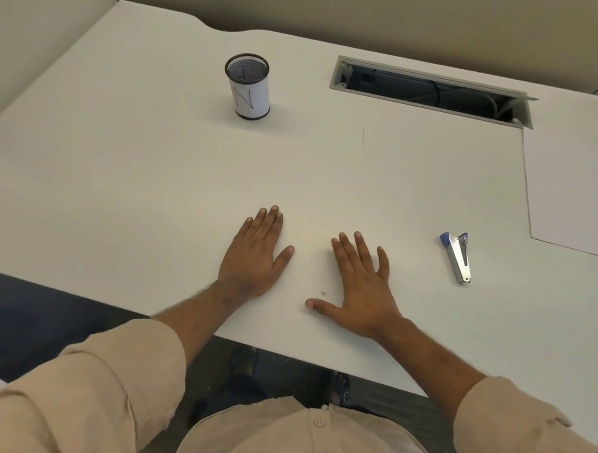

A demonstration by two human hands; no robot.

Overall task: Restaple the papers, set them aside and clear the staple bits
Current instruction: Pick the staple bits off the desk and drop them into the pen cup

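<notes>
White bench (156,172), beige partition behind. Left hand (255,252) and right hand (360,283) lie flat, released, grasping nothing. White paper sheets (573,190) far right: light, floppy; lift by an edge. Tiny staple bits (324,293) beside the right thumb: pinch or sweep. Small blue-and-chrome stapler (459,255) lies right.

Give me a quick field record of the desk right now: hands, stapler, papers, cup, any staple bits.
left hand: flat on desk, empty
right hand: flat on desk, empty
stapler: lying right of right hand, untouched
papers: set aside at right edge
mesh cup: upright, far centre-left
staple bits: small specks between the hands, by right thumb
cable slot: open, far right
</notes>
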